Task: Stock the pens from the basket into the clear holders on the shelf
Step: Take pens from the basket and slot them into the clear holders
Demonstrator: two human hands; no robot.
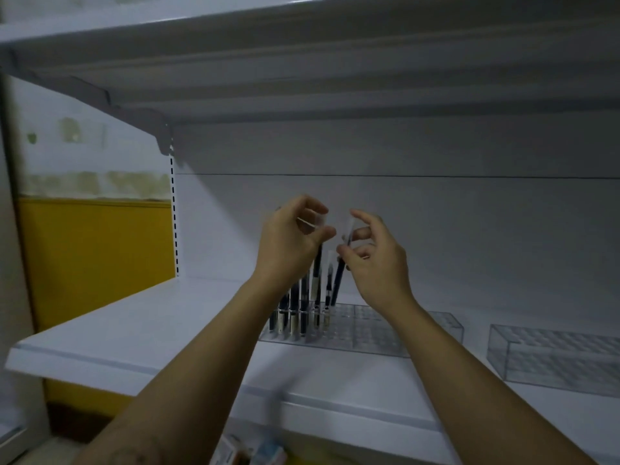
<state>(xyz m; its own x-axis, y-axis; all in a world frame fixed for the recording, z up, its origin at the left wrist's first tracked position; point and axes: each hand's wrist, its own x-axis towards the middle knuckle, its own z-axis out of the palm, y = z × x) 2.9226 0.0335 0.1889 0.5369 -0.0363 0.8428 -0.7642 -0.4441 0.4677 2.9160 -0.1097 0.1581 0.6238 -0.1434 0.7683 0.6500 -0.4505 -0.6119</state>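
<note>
Pens (303,297) dk navy-black w/ clear caps, some w/ pale bands | holder (362,327) clear, grid of round holes on top | 2nd holder (553,360) same clear grid | shelf (134,333) white | wall panel (97,260) mustard yellow | upright (174,213) white w/ black slots

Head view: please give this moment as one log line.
left hand: holds pen | right hand: pinches second pen | left holder: some pens standing | right holder: no pens

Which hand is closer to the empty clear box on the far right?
Right. The right hand, pinching a pen, is up-left of the empty box; the left hand is further left, above the holder with pens.
</note>
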